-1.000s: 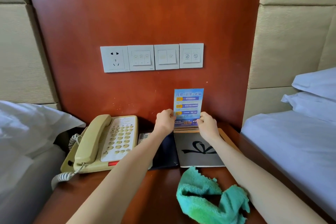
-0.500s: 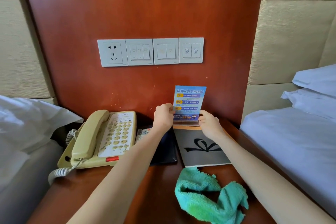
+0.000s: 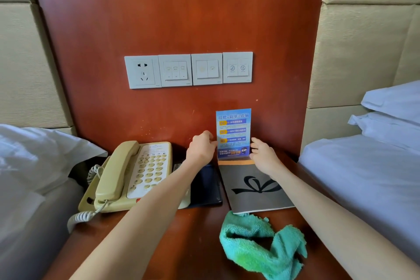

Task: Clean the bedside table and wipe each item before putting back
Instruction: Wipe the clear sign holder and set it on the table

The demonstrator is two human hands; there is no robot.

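Both hands bracket the upright blue sign card (image 3: 233, 133) at the far edge of the surface (image 3: 181, 234), against the wood panel: the left hand (image 3: 201, 149) pinches its left edge, the right hand (image 3: 261, 154) lies relaxed against its right edge, apparently to square it upright. The green cloth (image 3: 261, 245) lies released at the near edge, the telephone (image 3: 131, 175) stands far left, and the grey folder (image 3: 254, 186) lies flat just in front of the card.

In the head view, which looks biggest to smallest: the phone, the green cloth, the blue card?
1. Phone.
2. Green cloth, though it lies nearer the camera, so this is unsure.
3. Blue card, farthest back.
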